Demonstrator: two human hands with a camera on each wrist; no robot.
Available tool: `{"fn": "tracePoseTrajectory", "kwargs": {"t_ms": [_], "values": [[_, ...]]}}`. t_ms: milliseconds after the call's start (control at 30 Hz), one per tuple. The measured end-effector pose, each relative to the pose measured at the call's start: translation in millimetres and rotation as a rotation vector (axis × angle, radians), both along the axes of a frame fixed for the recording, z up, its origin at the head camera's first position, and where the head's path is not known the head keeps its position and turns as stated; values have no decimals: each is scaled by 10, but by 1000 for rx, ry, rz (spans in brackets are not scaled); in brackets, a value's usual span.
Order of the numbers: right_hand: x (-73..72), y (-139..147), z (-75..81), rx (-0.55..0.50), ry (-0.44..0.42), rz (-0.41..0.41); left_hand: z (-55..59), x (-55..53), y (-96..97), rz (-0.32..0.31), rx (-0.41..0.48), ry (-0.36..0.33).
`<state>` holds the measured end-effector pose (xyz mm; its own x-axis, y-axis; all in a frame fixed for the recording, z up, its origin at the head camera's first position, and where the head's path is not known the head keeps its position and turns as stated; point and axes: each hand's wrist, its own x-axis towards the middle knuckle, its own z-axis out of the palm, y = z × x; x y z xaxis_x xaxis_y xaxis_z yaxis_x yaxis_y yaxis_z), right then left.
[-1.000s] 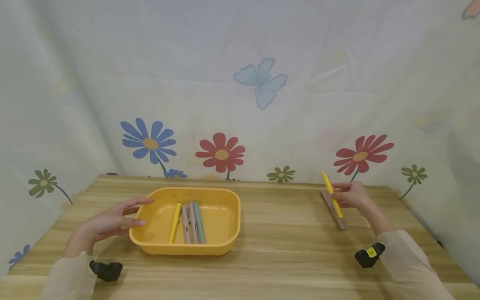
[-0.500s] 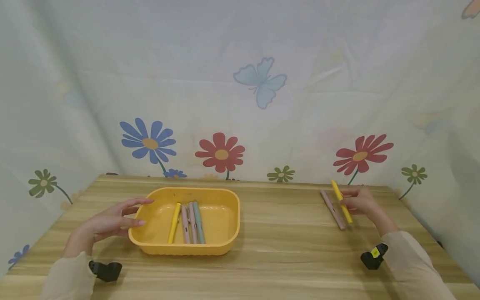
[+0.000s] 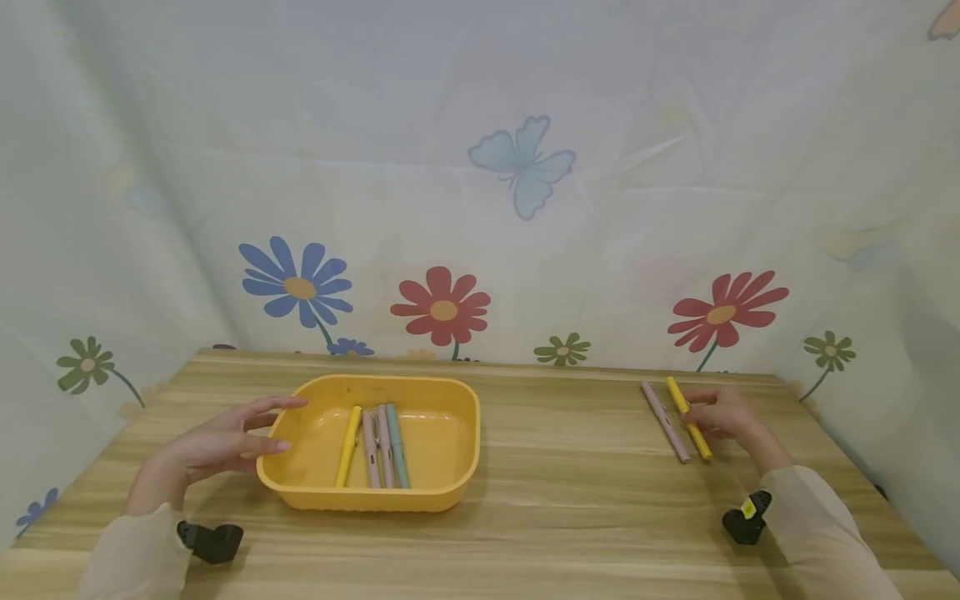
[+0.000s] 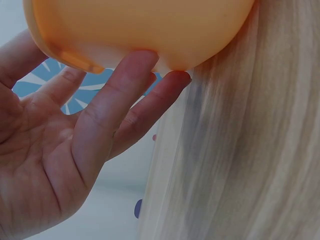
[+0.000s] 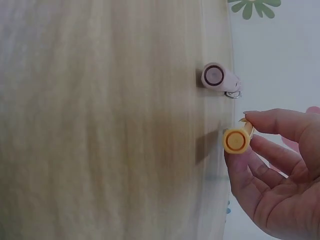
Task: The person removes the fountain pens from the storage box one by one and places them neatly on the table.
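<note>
We saw the right hand point(image 3: 726, 415) with fingers point(image 5: 280, 123) clamped on a slender yellow pen point(image 3: 697, 436). The left hand point(image 3: 213, 440), fingers point(image 4: 97, 117) spread, touched a smooth, round-cornered plastic tub point(image 3: 367, 500).

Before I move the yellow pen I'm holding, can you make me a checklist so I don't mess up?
1. Right hand has the yellow pen: ok, it's between your fingers.
2. Pink pen on the table isn't touching the one you hold: ok, there's a gap.
3. Yellow pen is off the table: cannot tell; there's a shadow beside it, but the gap is unclear.
4. Left hand is at the tray: ok, it touches the left edge.
5. Tray has space: ok, there's bare floor on both sides of the four pens.
6. One hand is free: not ok, both are busy.
</note>
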<state>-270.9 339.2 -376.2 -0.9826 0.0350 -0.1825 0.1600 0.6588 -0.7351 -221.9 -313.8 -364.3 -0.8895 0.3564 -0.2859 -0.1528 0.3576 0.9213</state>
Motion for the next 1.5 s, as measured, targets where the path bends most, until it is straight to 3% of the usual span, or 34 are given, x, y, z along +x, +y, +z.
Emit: {"fn": "tracePoseTrajectory", "kwargs": {"t_ms": [467,833,1267,1500], "values": [[-69,-28,-46,60,-56,23,20,-9,-5,-13,-8,7],[-77,-24,-77,78,-31,40,36,-4,-2,-15,-27,15],[-65,-16,1,64,-43,22,36,1,-4,-12,-26,14],[-10,-45,149,106,38,60,29,-3,-7,-11,-28,20]]}}
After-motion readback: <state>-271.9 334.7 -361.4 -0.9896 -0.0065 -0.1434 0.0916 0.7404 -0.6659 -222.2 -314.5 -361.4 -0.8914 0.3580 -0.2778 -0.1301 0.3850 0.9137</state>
